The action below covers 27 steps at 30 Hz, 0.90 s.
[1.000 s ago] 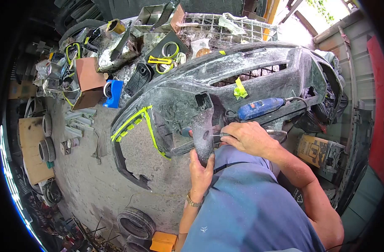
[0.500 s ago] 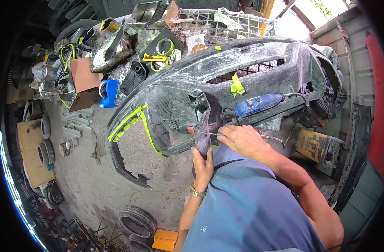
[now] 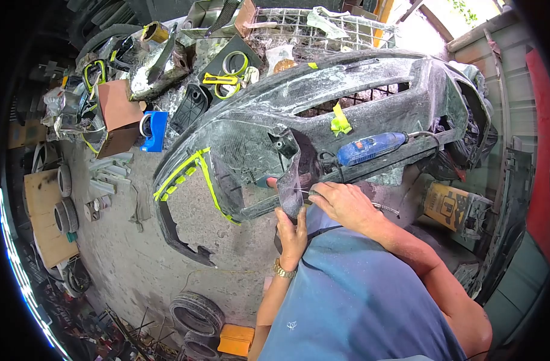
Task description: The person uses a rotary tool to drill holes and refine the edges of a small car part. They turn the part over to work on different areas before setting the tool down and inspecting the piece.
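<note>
Grey bumper gripped by left hand; right hand grasps half-hidden tool

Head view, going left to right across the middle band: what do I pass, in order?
Wooden board → brown cardboard box → blue tape holder → yellow-green tape on the bumper → left hand gripping the bumper → right hand gripping a thin tool → yellow carton.

A car bumper is gripped by the left hand. A handpiece is held against it by the right hand. A blue rotary tool is laid at two o'clock.
</note>
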Each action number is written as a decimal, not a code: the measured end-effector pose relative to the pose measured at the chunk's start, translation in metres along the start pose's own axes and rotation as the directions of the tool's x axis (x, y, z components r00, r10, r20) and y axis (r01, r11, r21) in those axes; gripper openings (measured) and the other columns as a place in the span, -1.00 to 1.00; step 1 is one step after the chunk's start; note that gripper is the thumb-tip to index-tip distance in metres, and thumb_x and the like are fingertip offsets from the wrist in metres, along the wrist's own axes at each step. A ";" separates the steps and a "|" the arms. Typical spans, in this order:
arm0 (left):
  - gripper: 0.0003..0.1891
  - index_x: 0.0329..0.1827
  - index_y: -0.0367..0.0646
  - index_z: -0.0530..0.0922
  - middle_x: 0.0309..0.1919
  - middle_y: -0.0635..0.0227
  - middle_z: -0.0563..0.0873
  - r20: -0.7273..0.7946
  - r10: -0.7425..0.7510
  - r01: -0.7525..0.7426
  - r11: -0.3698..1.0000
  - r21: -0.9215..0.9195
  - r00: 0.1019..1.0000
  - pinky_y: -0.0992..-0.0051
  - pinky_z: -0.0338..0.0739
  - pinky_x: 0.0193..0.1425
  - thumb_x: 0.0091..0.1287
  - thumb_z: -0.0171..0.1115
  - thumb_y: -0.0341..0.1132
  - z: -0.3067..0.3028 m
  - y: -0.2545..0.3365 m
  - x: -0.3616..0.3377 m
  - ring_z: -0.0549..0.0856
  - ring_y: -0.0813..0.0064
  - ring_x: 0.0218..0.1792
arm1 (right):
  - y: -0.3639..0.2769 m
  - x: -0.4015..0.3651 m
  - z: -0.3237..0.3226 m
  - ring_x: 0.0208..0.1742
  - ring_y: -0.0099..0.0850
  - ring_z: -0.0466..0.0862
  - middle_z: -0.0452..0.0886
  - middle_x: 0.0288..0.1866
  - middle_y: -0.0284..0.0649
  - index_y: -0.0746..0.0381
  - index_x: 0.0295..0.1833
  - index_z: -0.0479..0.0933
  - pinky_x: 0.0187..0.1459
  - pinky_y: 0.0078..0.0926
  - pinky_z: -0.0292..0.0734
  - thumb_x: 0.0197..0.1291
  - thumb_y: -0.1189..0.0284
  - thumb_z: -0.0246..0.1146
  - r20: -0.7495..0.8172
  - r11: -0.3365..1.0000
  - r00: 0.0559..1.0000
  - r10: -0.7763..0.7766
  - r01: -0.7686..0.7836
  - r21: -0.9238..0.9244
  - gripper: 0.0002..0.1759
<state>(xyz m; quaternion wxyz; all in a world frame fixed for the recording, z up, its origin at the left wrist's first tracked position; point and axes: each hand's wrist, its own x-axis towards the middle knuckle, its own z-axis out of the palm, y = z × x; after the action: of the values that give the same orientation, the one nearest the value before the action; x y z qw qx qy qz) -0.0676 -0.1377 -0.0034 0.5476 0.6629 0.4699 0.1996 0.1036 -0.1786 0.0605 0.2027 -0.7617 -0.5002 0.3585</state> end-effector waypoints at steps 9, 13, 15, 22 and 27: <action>-0.64 0.11 -0.33 0.29 -0.11 0.11 0.61 0.004 0.014 -0.014 1.000 -0.016 1.000 0.40 0.49 -0.02 0.37 0.23 -0.44 0.002 -0.002 0.001 0.60 0.37 -0.13 | -0.006 -0.002 0.000 -0.18 0.04 0.65 0.66 -0.22 -0.01 0.29 -0.03 0.52 -0.21 -0.02 0.55 0.35 0.21 0.13 0.035 0.999 0.999 0.032 -0.033 0.011 -0.66; -0.65 0.10 -0.32 0.29 -0.13 0.13 0.60 0.014 0.022 -0.021 0.998 -0.057 1.000 0.42 0.48 -0.03 0.37 0.23 -0.44 0.002 -0.005 0.002 0.58 0.39 -0.15 | -0.002 -0.005 0.000 -0.21 0.07 0.66 0.66 -0.23 0.03 0.30 -0.06 0.52 -0.23 0.00 0.55 0.36 0.21 0.11 0.018 0.998 1.000 0.013 -0.014 0.057 -0.65; -0.70 -0.04 -0.33 0.27 -0.38 0.02 0.68 -0.043 0.146 -0.144 0.988 0.051 0.988 0.32 0.52 -0.38 0.40 0.21 -0.39 0.003 -0.001 0.004 0.71 0.24 -0.41 | -0.003 -0.004 0.000 -0.17 0.06 0.65 0.66 -0.20 0.03 0.30 -0.04 0.52 -0.21 -0.01 0.54 0.36 0.22 0.12 0.019 0.996 0.999 0.041 -0.042 0.074 -0.66; -0.71 -0.05 -0.34 0.27 -0.37 0.02 0.68 -0.044 0.161 -0.158 0.986 0.058 0.986 0.31 0.53 -0.36 0.40 0.20 -0.38 0.004 -0.002 0.005 0.71 0.22 -0.39 | -0.007 -0.005 0.004 -0.19 0.09 0.64 0.66 -0.24 0.05 0.31 -0.04 0.52 -0.20 0.01 0.53 0.37 0.22 0.11 0.036 0.996 0.997 0.063 -0.065 0.068 -0.66; -0.71 -0.07 -0.34 0.27 -0.38 0.01 0.68 -0.034 0.182 -0.177 0.977 0.120 0.983 0.32 0.52 -0.38 0.39 0.21 -0.40 0.003 -0.001 0.004 0.71 0.21 -0.41 | -0.005 -0.006 0.005 -0.23 0.09 0.66 0.66 -0.27 0.09 0.30 -0.08 0.50 -0.24 0.02 0.55 0.38 0.22 0.10 0.029 0.996 0.998 0.051 -0.053 0.067 -0.67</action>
<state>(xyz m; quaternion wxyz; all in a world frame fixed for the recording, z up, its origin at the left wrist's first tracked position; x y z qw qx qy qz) -0.0637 -0.1363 -0.0062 0.4770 0.7289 0.4311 0.2354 0.0952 -0.1818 0.0625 0.2124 -0.7621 -0.4705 0.3907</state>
